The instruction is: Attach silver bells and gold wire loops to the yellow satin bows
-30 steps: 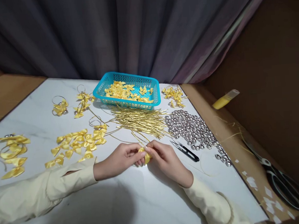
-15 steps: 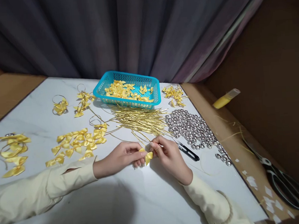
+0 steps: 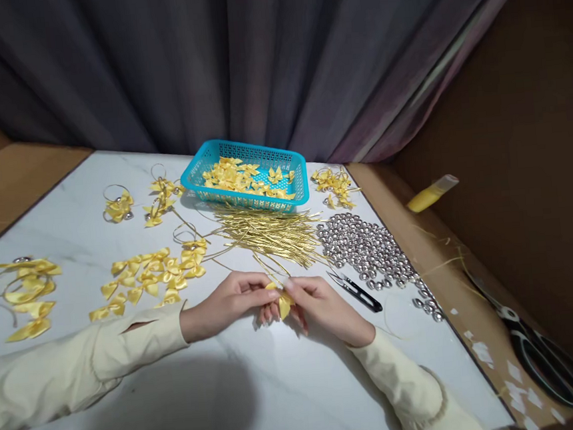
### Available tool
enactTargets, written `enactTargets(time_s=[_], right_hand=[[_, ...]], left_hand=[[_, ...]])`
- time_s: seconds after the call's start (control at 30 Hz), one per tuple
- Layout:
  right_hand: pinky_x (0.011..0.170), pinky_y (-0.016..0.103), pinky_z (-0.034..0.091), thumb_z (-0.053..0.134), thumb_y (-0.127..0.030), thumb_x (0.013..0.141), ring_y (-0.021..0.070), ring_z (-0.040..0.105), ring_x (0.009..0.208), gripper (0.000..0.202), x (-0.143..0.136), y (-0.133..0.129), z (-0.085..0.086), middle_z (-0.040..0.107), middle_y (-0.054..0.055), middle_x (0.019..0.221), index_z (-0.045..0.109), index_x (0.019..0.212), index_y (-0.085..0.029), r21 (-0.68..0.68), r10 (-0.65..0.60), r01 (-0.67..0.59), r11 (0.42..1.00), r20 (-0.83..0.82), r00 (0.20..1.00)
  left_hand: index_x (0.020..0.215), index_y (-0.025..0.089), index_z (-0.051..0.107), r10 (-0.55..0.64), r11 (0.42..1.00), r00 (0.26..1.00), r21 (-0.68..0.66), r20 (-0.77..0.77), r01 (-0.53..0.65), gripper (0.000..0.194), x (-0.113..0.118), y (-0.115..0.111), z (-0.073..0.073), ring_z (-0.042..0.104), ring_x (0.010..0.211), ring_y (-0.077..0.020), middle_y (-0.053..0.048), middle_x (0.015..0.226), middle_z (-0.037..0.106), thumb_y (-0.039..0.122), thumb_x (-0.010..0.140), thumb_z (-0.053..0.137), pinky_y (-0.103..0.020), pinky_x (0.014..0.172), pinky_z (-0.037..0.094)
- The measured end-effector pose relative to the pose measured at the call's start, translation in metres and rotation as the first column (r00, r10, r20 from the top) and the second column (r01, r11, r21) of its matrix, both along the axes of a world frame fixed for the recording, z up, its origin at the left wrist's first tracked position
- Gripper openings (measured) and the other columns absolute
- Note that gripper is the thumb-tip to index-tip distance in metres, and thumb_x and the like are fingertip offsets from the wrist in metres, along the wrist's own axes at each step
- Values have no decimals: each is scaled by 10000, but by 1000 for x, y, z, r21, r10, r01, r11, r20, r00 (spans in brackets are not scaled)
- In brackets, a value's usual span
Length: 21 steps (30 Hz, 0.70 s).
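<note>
Right hand [image 3: 327, 305] has moved in against the bow [image 3: 285, 303] since the earlier frame. White table [image 3: 292, 395] spans the lower frame; blue basket [image 3: 304, 181] sits upper centre. At mid-frame, the left hand [image 3: 234, 304] pinches the bow; whether the right grips it, I cannot tell.

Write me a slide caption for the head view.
Left hand and right hand hold a yellow bow over a white table, near gold cords, silvery pieces and a blue basket.

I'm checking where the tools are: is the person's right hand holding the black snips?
No, the black snips lie on the white table, while the right hand is at a yellow bow.
</note>
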State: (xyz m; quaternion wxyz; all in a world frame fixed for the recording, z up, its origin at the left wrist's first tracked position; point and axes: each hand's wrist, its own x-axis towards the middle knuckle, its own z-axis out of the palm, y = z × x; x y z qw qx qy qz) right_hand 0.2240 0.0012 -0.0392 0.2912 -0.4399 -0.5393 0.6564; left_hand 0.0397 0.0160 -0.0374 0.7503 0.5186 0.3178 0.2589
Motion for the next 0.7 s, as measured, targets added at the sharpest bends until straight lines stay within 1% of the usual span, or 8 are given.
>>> enactTargets(time_s=[0.07, 0.13, 0.23, 0.37, 0.57, 0.7], right_hand=[[397, 192, 299, 500, -570, 843, 54, 373, 381, 502, -3, -2, -1, 381, -61, 434, 515, 576, -145, -1, 26, -26, 1000, -20, 999], [408, 203, 300, 477, -560, 861, 57, 352, 392, 502, -6, -4, -2, 353, -64, 442, 495, 564, -156, -6, 28, -29, 1000, -49, 998], [406, 215, 289, 490, -556, 856, 58, 317, 395, 495, -8, -4, -2, 337, -67, 451, 482, 555, -163, -6, 1, -1, 1000, -78, 997], [393, 219, 241, 521, -554, 838, 51, 293, 385, 495, -8, -4, 0, 324, -72, 447, 457, 537, -166, -14, -60, 59, 998, -101, 993], [366, 215, 174, 542, -531, 831, 44, 234, 352, 501, -10, -6, 0, 271, -87, 402, 376, 507, -188, -113, -127, 110, 987, -151, 980], [349, 212, 131, 575, -530, 802, 40, 202, 342, 485, -11, -5, 0, 259, -94, 389, 379, 517, -189, -171, -174, 143, 975, -178, 969]], left_hand=[[700, 100, 625, -27, 999, 999, -35, 22, 28, 262, 0, 0, -1, 545, 568, -106, -37, 647, 632, 336, 814, 638, -249, 589, 443], [707, 99, 632, -46, 998, 999, -53, 26, 47, 260, 0, 1, -3, 548, 569, -107, -41, 652, 638, 335, 814, 638, -245, 580, 439], [703, 102, 627, -47, 996, 998, -76, 35, 49, 266, 0, 2, -6, 550, 561, -112, -50, 655, 647, 348, 805, 644, -244, 552, 427], [692, 103, 622, -19, 996, 999, -85, 29, 21, 260, -1, 4, -8, 542, 545, -113, -53, 649, 649, 338, 801, 643, -249, 542, 419], [677, 104, 624, -21, 997, 1000, -71, 23, 23, 254, -1, 6, -9, 530, 542, -108, -29, 598, 617, 318, 814, 627, -243, 553, 408], [672, 103, 626, -24, 997, 1000, -72, 9, 25, 262, -1, 6, -10, 532, 526, -111, -36, 591, 621, 328, 806, 629, -243, 533, 409]])
